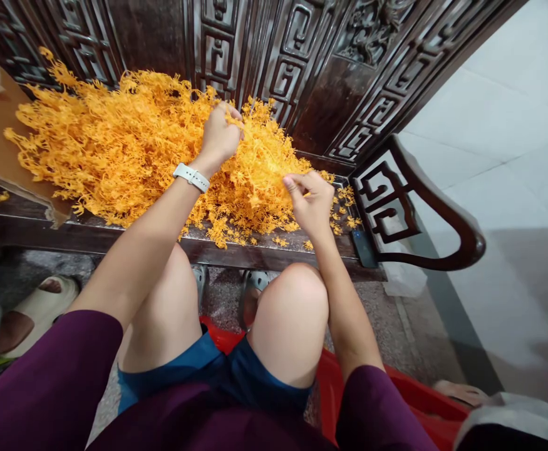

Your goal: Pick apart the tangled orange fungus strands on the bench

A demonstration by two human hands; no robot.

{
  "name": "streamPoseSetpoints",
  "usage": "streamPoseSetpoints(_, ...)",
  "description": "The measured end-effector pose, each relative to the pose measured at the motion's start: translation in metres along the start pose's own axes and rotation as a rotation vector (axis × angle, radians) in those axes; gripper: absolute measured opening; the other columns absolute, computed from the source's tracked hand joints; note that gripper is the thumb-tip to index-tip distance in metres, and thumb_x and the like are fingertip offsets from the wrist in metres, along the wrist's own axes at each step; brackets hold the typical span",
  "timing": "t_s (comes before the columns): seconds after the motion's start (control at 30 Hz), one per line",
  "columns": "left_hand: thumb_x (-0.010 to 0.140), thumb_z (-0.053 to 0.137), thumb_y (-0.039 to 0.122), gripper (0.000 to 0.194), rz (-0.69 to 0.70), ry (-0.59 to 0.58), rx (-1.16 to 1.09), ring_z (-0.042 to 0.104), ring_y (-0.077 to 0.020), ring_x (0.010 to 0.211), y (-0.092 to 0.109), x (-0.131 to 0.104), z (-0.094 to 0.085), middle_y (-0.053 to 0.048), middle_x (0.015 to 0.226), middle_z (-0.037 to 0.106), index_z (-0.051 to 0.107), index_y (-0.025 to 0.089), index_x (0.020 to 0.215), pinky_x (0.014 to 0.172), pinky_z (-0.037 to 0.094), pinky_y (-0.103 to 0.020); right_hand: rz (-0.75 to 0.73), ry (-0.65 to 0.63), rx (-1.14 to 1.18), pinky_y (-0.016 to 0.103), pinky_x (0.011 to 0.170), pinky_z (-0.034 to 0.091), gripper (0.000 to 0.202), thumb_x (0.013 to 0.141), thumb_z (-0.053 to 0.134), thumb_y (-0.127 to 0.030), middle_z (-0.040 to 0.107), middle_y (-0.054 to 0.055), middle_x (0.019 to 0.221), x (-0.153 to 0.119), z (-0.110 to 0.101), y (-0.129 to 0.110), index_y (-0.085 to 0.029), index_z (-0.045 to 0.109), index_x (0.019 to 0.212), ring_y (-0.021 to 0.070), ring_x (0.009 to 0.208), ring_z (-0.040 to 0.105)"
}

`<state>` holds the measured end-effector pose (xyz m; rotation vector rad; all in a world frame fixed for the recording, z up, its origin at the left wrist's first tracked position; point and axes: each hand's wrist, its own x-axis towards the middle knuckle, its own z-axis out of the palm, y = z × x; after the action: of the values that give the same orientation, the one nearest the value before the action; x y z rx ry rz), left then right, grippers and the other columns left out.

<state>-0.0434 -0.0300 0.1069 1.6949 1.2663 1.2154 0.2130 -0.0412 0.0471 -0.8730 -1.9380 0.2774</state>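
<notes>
Against a carved, dark wooden backrest (156, 37) sprawls a heap of orange florets (128, 144), spread along the polished wooden surface (255, 254) just in front of a seated person. Over the back of the heap, right of its middle, I see the left hand (222, 130) with its fingers curled in, grasping a bit of the orange stuff; a pale wristwatch (191, 178) sits on that wrist. At the heap's right end, nearer the person, the right hand (310, 200) has thumb and forefinger drawn together, pinching the near side of a brighter, blurred clump (264, 153) that lies between the two hands. How many pieces either hand grips, I cannot tell.

Left of the heap, and just beside it, leans a torn sheet of cardboard (1, 131). Loose florets (309, 245) are strewn along its front and right edges. Beyond the right end rises a curved armrest (471, 241), with a dark, flat object (364, 248) lying at its foot. Below the heap, in front, are the person's bare knees, blue shorts (175, 369) and grey clogs (255, 279). Well to the lower left of it, someone else's foot shows in a cream shoe (51, 304).
</notes>
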Motion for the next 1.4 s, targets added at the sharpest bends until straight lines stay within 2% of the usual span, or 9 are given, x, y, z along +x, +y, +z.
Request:
streamPoseSetpoints(0.13,0.093,0.085,0.056,0.044,0.047,0.083,-0.022,0.068,-0.0284,0.120,-0.011,0.002,0.016,-0.006,0.092,0.067,0.069,0.025,0.119,0.099,0.050,-0.043,0.003,-0.197,-0.028,0.055,0.103,0.053,0.070,0.098,0.056,-0.088,0.068,0.011,0.107,-0.003,0.000,0.002,-0.025,0.084,0.108,0.0310,0.109,0.067)
streamPoseSetpoints(0.23,0.094,0.085,0.040,0.030,0.047,0.148,0.018,0.072,-0.0295,0.108,-0.025,0.007,0.031,-0.005,0.085,0.063,0.069,0.022,0.110,0.098,0.052,-0.046,0.092,-0.084,-0.015,0.063,0.116,0.046,0.079,0.108,0.031,-0.085,0.064,0.014,0.118,-0.003,-0.003,0.003,-0.025,0.082,0.114,0.0345,0.125,0.063)
streamPoseSetpoints(0.3,0.092,0.084,0.027,0.020,0.085,0.174,0.084,0.072,-0.0288,0.100,-0.033,0.010,0.042,-0.004,0.081,0.061,0.069,0.021,0.105,0.101,0.051,-0.048,0.105,-0.013,-0.035,0.062,0.116,0.044,0.073,0.110,0.034,-0.081,0.067,0.013,0.119,-0.001,-0.004,0.001,-0.026,0.082,0.115,0.0337,0.124,0.063)
streamPoseSetpoints(0.53,0.085,0.080,0.010,0.033,0.216,0.129,0.178,0.070,-0.0259,0.094,-0.026,0.006,0.066,0.000,0.083,0.061,0.068,0.022,0.113,0.106,0.050,-0.049,0.251,-0.116,0.371,0.037,0.075,0.051,0.052,0.089,0.081,-0.076,0.073,0.003,0.090,0.002,0.007,0.002,-0.025,0.074,0.091,0.0192,0.083,0.064)
streamPoseSetpoints(0.73,0.085,0.082,0.018,0.046,0.240,0.087,0.234,0.069,-0.0239,0.102,-0.015,0.001,0.066,-0.006,0.107,0.070,0.063,0.020,0.127,0.099,0.055,-0.044,0.296,-0.085,0.550,0.031,0.066,0.047,0.050,0.080,0.094,-0.066,0.067,-0.001,0.083,0.003,0.012,0.010,-0.025,0.067,0.091,0.0140,0.073,0.059)
streamPoseSetpoints(0.9,0.076,0.083,0.014,0.070,0.305,-0.032,0.452,0.065,-0.0303,0.125,-0.016,-0.006,0.061,-0.012,0.136,0.068,0.059,0.021,0.141,0.111,0.052,-0.049,0.322,0.266,0.551,0.028,0.055,0.043,0.049,0.089,0.087,-0.066,0.055,-0.005,0.075,0.005,0.010,0.025,-0.027,0.058,0.094,0.0103,0.058,0.052)
streamPoseSetpoints(1.13,0.085,0.068,0.013,0.049,0.207,-0.005,0.484,0.062,-0.0305,0.122,-0.015,-0.006,0.047,-0.011,0.132,0.070,0.064,0.022,0.133,0.110,0.047,-0.049,0.346,0.375,0.551,0.028,0.047,0.022,0.059,0.084,0.087,-0.075,0.036,-0.010,0.063,0.004,0.009,0.029,-0.029,0.052,0.094,0.0086,0.050,0.030)
streamPoseSetpoints(1.3,0.101,0.061,0.025,0.008,0.010,0.189,0.118,0.059,-0.0202,0.094,-0.012,0.004,0.051,-0.002,0.083,0.065,0.065,0.024,0.108,0.095,0.045,-0.039,0.449,0.000,0.494,0.031,0.050,0.018,0.063,0.088,0.075,-0.086,0.035,-0.007,0.058,0.003,0.009,0.007,-0.027,0.055,0.080,0.0104,0.051,0.025)
streamPoseSetpoints(1.4,0.097,0.053,0.008,0.017,-0.167,0.198,-0.201,0.059,-0.0158,0.075,-0.006,0.006,0.060,0.002,0.071,0.057,0.058,0.024,0.102,0.078,0.045,-0.036,0.391,-0.140,0.443,0.033,0.055,0.021,0.070,0.094,0.066,-0.087,0.036,-0.004,0.061,0.004,0.010,-0.003,-0.025,0.050,0.068,0.0119,0.056,0.028)
